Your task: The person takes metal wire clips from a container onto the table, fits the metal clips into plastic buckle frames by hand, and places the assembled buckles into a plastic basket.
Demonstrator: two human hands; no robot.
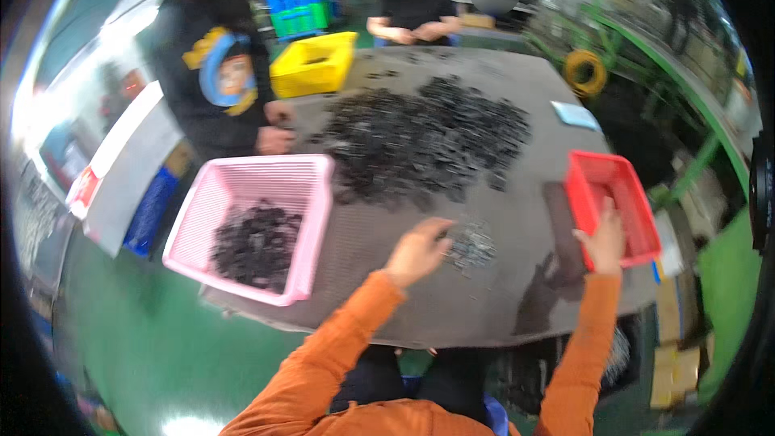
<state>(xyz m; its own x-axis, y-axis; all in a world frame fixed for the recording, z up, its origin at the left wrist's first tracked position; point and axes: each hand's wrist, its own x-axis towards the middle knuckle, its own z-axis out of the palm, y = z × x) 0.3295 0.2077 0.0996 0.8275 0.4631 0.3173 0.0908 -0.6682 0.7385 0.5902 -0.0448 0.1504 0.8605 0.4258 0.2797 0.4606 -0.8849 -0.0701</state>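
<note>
A person's orange sleeves [341, 319] reach over a grey table [404, 307]. The landmark is a small pile of pale, shiny pieces [475, 247] in front of the person. Just left of it is the left hand [416, 253], fingers curled; blur hides whether they pinch anything. Well to the pile's left, a pink basket [316, 230] holds black parts. To its right, the right hand [605, 241] reaches over the near end of a red bin [639, 203], thumb spread from the fingers, no piece visible in it. Beyond the pile spreads a large black heap [428, 141]; farther left, a yellow bin [311, 81] and a standing co-worker [214, 64]; farthest, another person in black [413, 12]. As a judgement, a careless sweep of the left hand could scatter the loose pale pieces, or stray black parts could mix in.
</note>
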